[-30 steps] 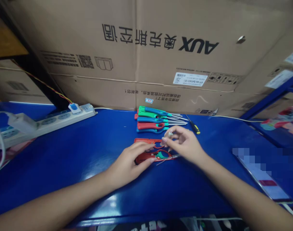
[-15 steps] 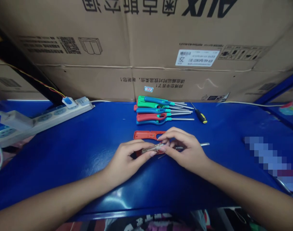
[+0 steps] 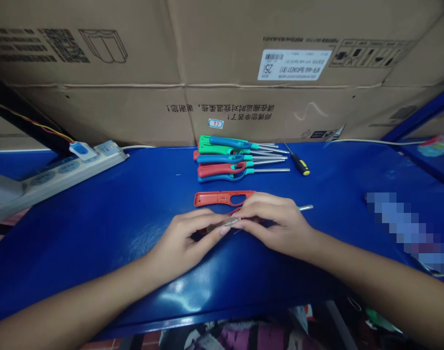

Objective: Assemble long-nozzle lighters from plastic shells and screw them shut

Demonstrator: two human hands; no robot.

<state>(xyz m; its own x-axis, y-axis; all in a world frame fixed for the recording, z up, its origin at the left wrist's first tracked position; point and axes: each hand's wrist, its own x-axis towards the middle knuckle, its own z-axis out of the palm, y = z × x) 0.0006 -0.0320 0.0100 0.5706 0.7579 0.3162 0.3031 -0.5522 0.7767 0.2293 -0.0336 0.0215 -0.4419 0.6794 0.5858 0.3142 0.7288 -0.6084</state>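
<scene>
Between the fingertips of my left hand (image 3: 189,238) is a small clear, brownish part (image 3: 222,224), pinched at its left side. The thumb and fingers of my right hand (image 3: 276,218) close on its right end. Just behind them an orange-red half shell (image 3: 211,198) with an oval hole lies on the blue table (image 3: 142,194). More red plastic shows partly under my hands, mostly hidden. A metal tube (image 3: 306,207) sticks out to the right beyond my right hand.
Several blue, green and red long-nosed lighters (image 3: 222,169) lie stacked at the back. Right of them is a black and yellow screwdriver (image 3: 300,165). A white power strip (image 3: 76,167) is at the left. A large cardboard box (image 3: 222,58) stands behind the table.
The view has shifted, so the table items appear slightly left and higher. My right fingers have closed in around the clear part's right end, and more of the half shell shows.
</scene>
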